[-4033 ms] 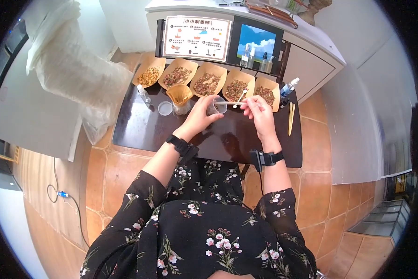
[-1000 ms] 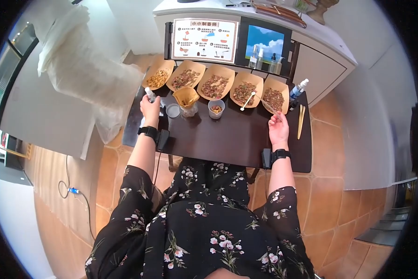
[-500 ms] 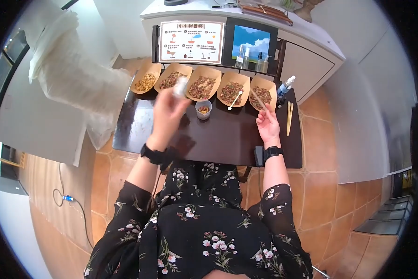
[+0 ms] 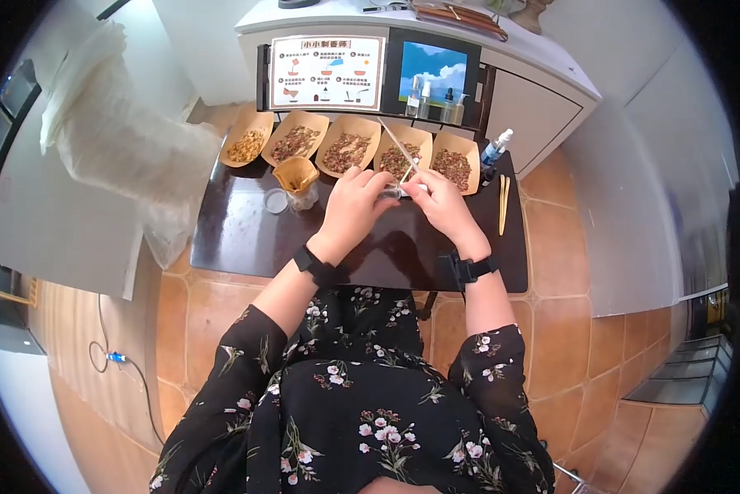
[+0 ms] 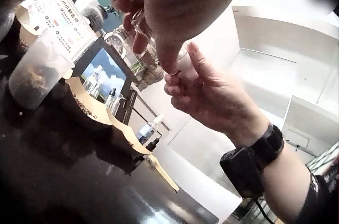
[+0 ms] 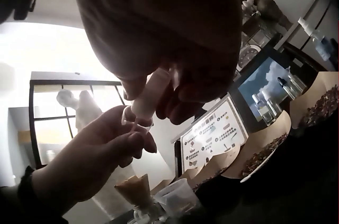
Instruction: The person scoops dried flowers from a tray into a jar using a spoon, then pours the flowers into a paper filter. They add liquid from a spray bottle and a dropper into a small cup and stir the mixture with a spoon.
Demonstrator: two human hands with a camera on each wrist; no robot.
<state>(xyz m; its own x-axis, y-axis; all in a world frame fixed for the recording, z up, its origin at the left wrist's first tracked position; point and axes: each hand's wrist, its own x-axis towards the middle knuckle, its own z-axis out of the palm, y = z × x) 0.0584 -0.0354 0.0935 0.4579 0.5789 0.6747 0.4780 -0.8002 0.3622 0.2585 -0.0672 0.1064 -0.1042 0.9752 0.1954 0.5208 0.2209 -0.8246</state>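
In the head view my left hand [image 4: 349,210] grips a small clear bottle [image 4: 389,193] at mid-table. My right hand [image 4: 444,206] meets it from the right, its fingers pinching the bottle's white cap [image 6: 152,95], which overlaps the bottle top in the right wrist view. A thin stick [image 4: 397,142] slants up and away from the same right hand. Below the hands a translucent cup [image 5: 37,73] with dried bits in it stands on the table; my hands hide it in the head view. Left of them a brown paper cone [image 4: 296,174] sits in a glass jar [image 4: 304,199].
Several paper trays [image 4: 347,148] of dried plant bits line the far side of the dark table [image 4: 246,239]. A round lid [image 4: 276,201] lies by the jar. At the right are a blue-labelled spray bottle [image 4: 493,150] and wooden tongs [image 4: 504,206]. An instruction sheet [image 4: 327,72] stands behind.
My left hand set the cup down, picked up the small bottle at the far left and brought it to the middle. My right hand moved left, stick still in it, onto the bottle's cap.
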